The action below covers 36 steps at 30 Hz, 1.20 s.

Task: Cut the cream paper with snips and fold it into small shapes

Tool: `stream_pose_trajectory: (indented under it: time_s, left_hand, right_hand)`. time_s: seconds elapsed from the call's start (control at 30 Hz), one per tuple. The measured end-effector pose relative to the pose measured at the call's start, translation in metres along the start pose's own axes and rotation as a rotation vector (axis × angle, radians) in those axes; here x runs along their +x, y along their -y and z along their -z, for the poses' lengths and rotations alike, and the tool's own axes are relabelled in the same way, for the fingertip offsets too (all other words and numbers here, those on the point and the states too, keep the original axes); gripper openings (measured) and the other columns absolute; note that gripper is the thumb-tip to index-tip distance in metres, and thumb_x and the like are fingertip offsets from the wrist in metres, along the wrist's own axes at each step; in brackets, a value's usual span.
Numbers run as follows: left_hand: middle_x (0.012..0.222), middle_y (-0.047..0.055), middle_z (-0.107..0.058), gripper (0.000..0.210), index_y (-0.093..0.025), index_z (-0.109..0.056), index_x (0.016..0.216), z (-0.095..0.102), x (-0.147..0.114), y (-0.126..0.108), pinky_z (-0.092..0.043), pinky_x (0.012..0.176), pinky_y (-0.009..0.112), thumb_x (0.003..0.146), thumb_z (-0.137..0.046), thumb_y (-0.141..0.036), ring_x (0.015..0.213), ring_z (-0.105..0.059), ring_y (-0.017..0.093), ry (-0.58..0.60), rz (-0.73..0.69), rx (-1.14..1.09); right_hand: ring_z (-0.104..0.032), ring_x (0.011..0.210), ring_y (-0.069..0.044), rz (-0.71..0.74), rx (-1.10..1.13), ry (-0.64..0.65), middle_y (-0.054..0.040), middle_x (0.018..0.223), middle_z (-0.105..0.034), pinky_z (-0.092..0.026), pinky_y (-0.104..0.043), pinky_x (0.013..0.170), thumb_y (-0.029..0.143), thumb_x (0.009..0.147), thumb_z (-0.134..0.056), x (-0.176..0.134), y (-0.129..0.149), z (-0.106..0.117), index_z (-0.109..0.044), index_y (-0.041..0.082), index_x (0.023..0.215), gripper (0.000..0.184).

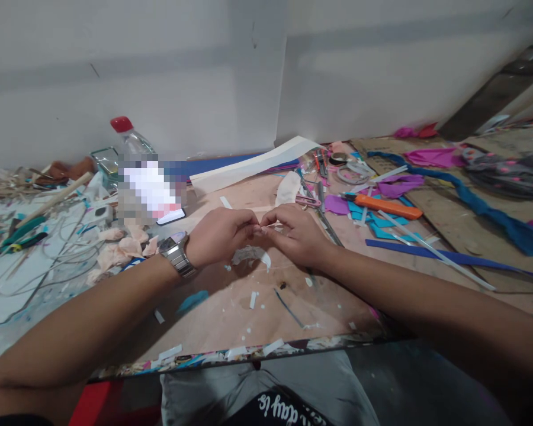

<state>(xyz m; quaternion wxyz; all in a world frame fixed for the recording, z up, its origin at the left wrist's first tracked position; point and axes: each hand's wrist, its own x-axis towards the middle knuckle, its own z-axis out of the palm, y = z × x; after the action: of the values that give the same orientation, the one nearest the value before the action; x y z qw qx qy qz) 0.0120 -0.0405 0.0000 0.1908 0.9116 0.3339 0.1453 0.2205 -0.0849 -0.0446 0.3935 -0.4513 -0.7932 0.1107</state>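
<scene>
Over the middle of the work board, my left hand and my right hand meet at the fingertips. Both are closed in a pinch, and whatever lies between them is too small or hidden to name. Just beneath the fingers, a whitish patch or scrap shows on the board. A pale rounded piece lies beyond my right hand, close to some pink-handled scissors. A metal watch is on my left wrist.
An orange utility knife, tape rolls and blue strips lie on the right. At left are a lit phone, a red-capped bottle, crumpled peach scraps and green-handled pliers. A long cream strip lies behind.
</scene>
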Motion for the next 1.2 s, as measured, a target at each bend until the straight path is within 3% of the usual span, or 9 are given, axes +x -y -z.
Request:
stream_pose_trajectory:
  time_s: [0.43,0.77,1.2]
  left_hand:
    - [0.081,0.001,-0.074,0.021,-0.021,-0.073,0.092,-0.0037,0.0002,0.0033,-0.039,0.064,0.024,0.099,-0.056,-0.032,0.069,-0.063,0.013,-0.050,-0.081,0.013]
    - [0.071,0.001,-0.070,0.022,-0.018,-0.068,0.086,0.0012,0.0000,-0.0026,-0.037,0.063,0.026,0.099,-0.055,-0.029,0.064,-0.060,0.014,-0.032,-0.039,0.053]
    - [0.082,0.005,-0.075,0.034,-0.019,-0.072,0.095,-0.0019,0.0005,0.0025,-0.040,0.067,0.029,0.100,-0.052,-0.046,0.073,-0.066,0.018,-0.072,-0.037,0.023]
  right_hand:
    - [-0.064,0.085,-0.022,0.018,0.029,0.023,-0.0046,0.090,-0.072,-0.040,-0.035,0.080,0.027,0.097,-0.060,-0.0016,-0.0001,0.0010,-0.064,0.020,0.092,0.009]
    - [-0.065,0.083,-0.021,0.042,0.009,-0.026,-0.0047,0.089,-0.073,-0.041,-0.035,0.080,0.029,0.097,-0.061,-0.0010,0.0001,-0.0014,-0.065,0.020,0.092,0.011]
    - [-0.068,0.086,-0.022,0.033,-0.009,-0.058,-0.0050,0.090,-0.076,-0.042,-0.036,0.083,0.033,0.097,-0.064,0.0004,0.0030,0.0022,-0.070,0.020,0.094,0.014]
